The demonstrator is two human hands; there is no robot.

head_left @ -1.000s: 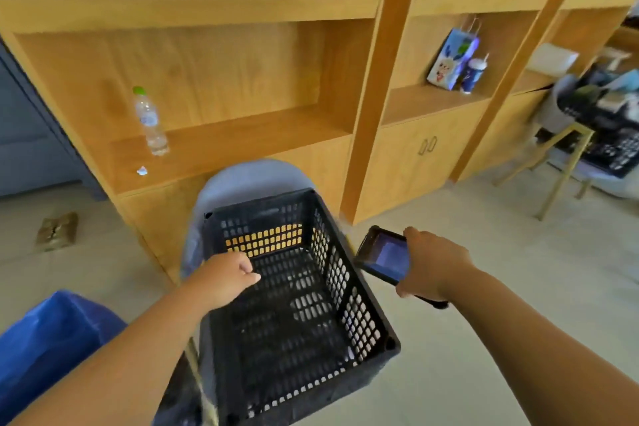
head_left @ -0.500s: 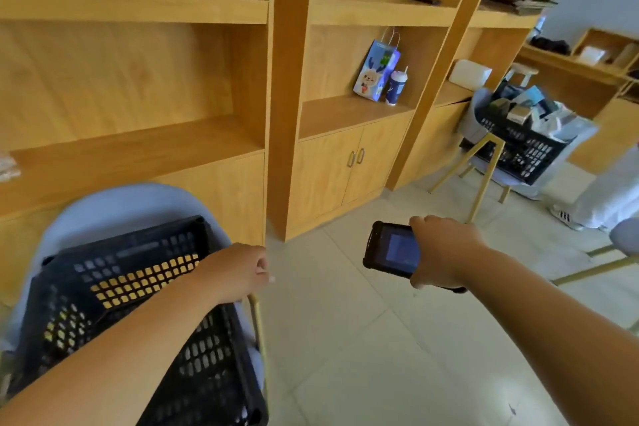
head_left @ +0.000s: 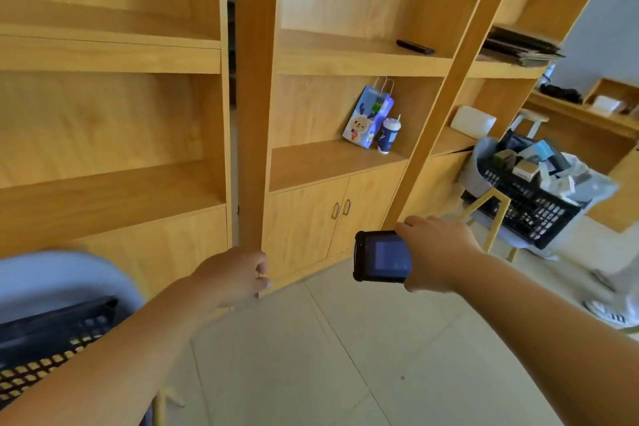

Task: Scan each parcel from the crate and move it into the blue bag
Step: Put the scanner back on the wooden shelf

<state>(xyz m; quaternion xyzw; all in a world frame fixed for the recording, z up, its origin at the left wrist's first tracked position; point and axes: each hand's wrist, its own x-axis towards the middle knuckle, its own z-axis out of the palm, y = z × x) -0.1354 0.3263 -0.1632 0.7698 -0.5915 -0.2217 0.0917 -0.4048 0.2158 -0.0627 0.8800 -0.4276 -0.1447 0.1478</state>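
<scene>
A wooden shelving unit (head_left: 103,190) is seen filling the space beyond both hands, with one upright post (head_left: 256,114) standing straight behind the left hand (head_left: 235,277) and a pair of cupboard doors (head_left: 311,218) set between the two hands, farther back. A pale tiled floor (head_left: 345,373) is spread beneath and between the forearms. Below and to the left of the left hand, partly hidden by that forearm, a light-blue chair (head_left: 62,277) is found, and a black crate (head_left: 52,332) is seated on it; its inside cannot be made out. Well beyond the right hand (head_left: 439,252), up and to its right, a second black crate (head_left: 532,214) is rested on a yellow-legged chair (head_left: 484,201) and is heaped with parcels (head_left: 525,166). The left hand is curled into a fist, and nothing is held in it. The right hand is wrapped round a dark handheld scanner (head_left: 380,256), which is gripped at its right end, its lit screen being turned upward and its body projecting to the left of the hand. High above the scanner, on a shelf, a blue gift bag (head_left: 366,121) is leaned against the back panel, and a lidded cup (head_left: 390,133) is stood just beside it.
</scene>
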